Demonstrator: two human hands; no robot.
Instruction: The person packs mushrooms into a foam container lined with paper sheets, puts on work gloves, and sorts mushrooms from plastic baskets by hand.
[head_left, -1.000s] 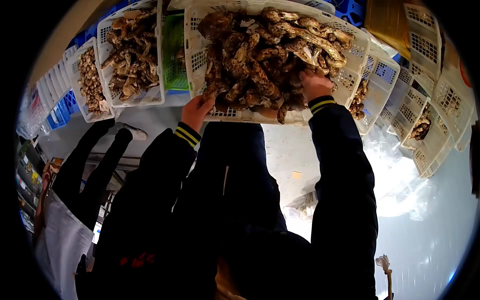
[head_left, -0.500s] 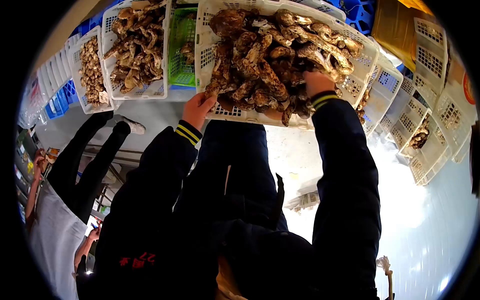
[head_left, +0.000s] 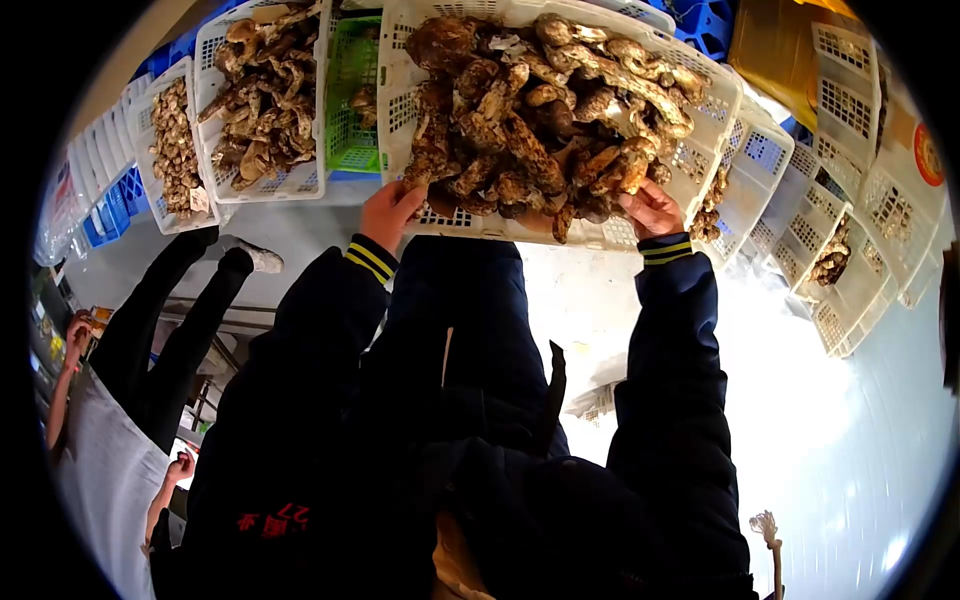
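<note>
A white plastic crate (head_left: pixel 725 115) in front of me holds a heap of large brown-and-white mushrooms (head_left: pixel 535 150) that look like matsutake. At its near left corner, my left hand (head_left: pixel 392 212) is closed with thumb and fingers on the stem end of a mushroom (head_left: pixel 432 150) that leans on the heap. My right hand (head_left: pixel 652 210) is at the near right edge, its fingers pinching the lower end of another mushroom (head_left: pixel 633 165), which stands cap up. Parts of both hands' fingers are hidden behind the mushrooms and crate rim.
To the left stand a green basket (head_left: pixel 352 150), a white crate (head_left: pixel 318 180) of mushrooms and a narrower crate (head_left: pixel 190 222) of small ones. More white crates (head_left: pixel 770 165) are at right. Another person (head_left: pixel 115 470) in a grey top works at far left.
My right hand has come out of the heap toward the near right edge and now has a mushroom in its fingers. My left hand stays at the left corner. The view has shifted slightly.
</note>
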